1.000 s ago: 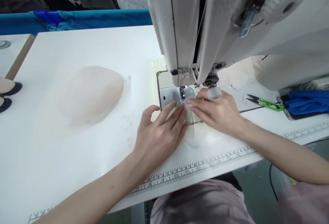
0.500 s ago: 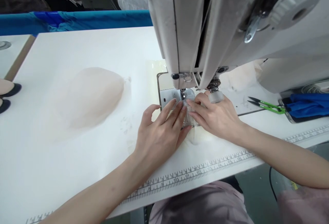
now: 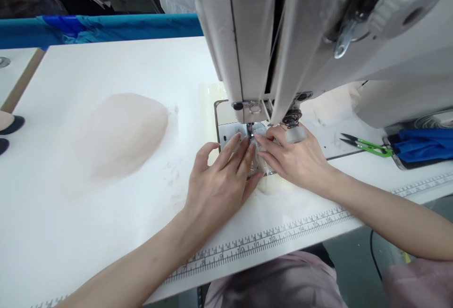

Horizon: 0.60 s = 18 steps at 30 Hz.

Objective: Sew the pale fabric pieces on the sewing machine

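Under the head of a grey-white sewing machine (image 3: pixel 244 39), a thin see-through piece of material (image 3: pixel 261 169) lies over the metal plate (image 3: pixel 230 131). My left hand (image 3: pixel 222 178) rests on it with fingers spread, the fingertips just in front of the presser foot (image 3: pixel 250 129). Close to the right of the foot, my right hand (image 3: pixel 297 157) has its thumb and forefinger on the same material, near my left fingertips. Whether those right fingers pinch it or only press on it is hard to make out.
Green-handled snips (image 3: pixel 368 146) lie at the right beside a dark tray with blue cloth (image 3: pixel 424 145). A pale, sheer piece of fabric (image 3: pixel 127 133) lies left on the white table (image 3: pixel 88 72). A ruler strip (image 3: pixel 247 246) runs along the front edge.
The whole view has shifted slightly, with the machine head a little further left. Both hands keep nearly the same place at the presser foot.
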Motion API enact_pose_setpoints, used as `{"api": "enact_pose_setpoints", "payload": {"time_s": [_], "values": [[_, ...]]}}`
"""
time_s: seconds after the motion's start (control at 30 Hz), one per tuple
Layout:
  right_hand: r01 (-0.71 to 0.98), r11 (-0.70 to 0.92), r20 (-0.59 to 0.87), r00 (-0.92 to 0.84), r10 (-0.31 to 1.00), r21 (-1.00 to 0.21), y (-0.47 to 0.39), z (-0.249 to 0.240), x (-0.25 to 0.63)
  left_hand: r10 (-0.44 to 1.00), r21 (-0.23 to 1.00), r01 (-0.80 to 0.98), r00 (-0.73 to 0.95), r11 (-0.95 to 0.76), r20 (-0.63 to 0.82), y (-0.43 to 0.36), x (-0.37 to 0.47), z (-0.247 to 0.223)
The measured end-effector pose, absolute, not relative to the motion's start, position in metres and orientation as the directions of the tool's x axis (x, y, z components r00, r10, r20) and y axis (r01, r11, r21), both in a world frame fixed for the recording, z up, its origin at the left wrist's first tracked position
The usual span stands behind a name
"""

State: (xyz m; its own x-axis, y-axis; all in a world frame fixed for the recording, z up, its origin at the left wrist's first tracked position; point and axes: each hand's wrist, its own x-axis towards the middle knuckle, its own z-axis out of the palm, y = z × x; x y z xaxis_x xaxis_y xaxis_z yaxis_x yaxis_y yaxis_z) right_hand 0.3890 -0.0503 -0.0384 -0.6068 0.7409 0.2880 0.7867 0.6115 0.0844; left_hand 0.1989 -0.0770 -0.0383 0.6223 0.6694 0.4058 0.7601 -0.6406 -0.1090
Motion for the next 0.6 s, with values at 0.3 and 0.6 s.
{"api": "enact_pose_setpoints", "payload": {"time_s": [0.3, 0.6], "values": [[0.791, 0.609, 0.276, -0.6, 0.751, 0.061, -0.0494, -0.0383, 0.3896, 0.688, -0.018, 0.756, 0.605, -0.654, 0.401, -0.0776, 0.1986, -0.0392], [0.809, 0.582, 0.266, -0.581, 0.769, 0.081, -0.0473, -0.0386, 0.389, 0.696, -0.009, 0.772, 0.578, -0.636, 0.427, -0.073, 0.199, -0.0419]]}}
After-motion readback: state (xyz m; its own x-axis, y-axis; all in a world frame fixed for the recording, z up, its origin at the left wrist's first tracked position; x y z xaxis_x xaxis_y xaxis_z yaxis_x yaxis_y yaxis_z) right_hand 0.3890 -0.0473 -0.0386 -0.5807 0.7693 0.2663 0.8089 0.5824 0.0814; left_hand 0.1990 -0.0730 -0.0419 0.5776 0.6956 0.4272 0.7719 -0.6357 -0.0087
